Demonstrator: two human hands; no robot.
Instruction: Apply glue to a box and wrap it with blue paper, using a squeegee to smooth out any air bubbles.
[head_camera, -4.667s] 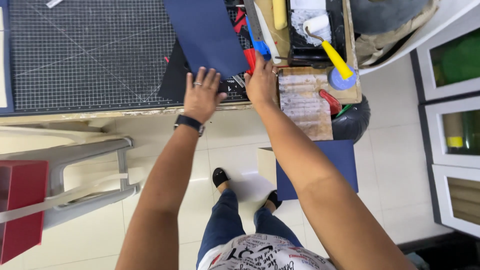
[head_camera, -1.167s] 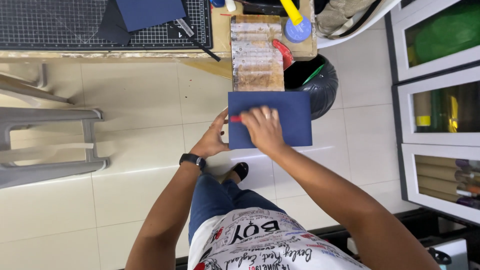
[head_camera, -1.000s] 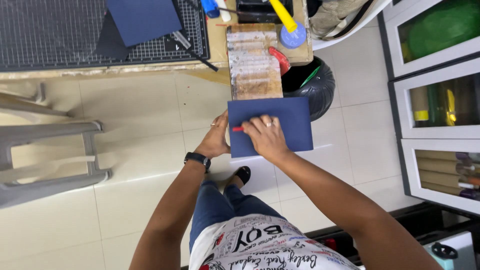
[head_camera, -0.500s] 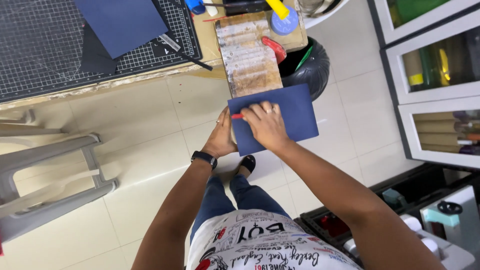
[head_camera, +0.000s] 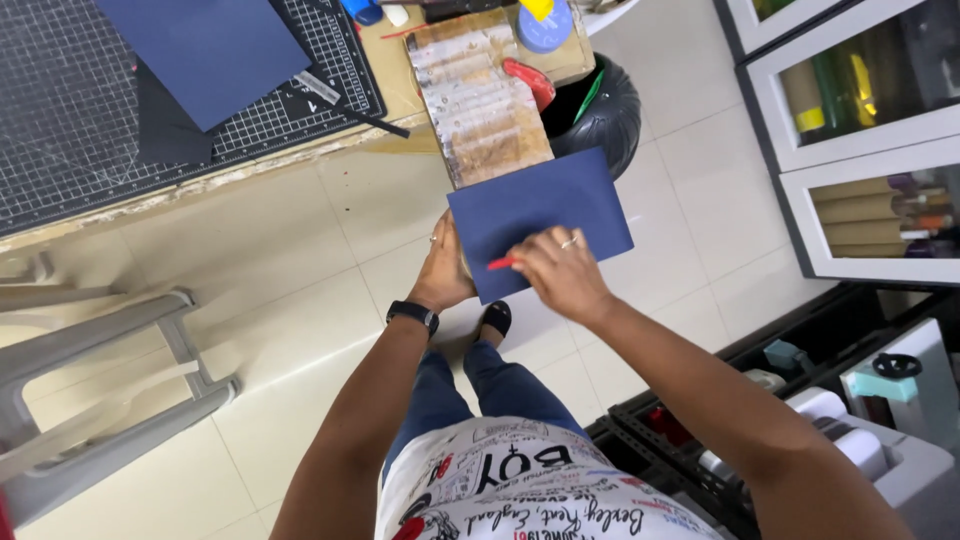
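The person stands at the edge of the counter and holds a dark blue sheet of card out in front of the body, above the tiled floor. The left hand supports the card from its left edge, with the fingers curled under it and the thumb side against the rim; this grip is clamped on the card. A black watch sits on that wrist. The right hand lies on top of the card near its lower edge, its grip closed on a thin red tool whose tip rests on the card's surface.

The far edge of the card reaches a worn wooden board that juts out from the counter. Just to the right of the board stands a black bin on the floor. On the counter lies a black cutting mat with a white grid, and on it a second dark blue sheet. A grey plastic stool stands at the left, well apart from the hands. Glass-fronted cabinets with rolls inside line the right side.
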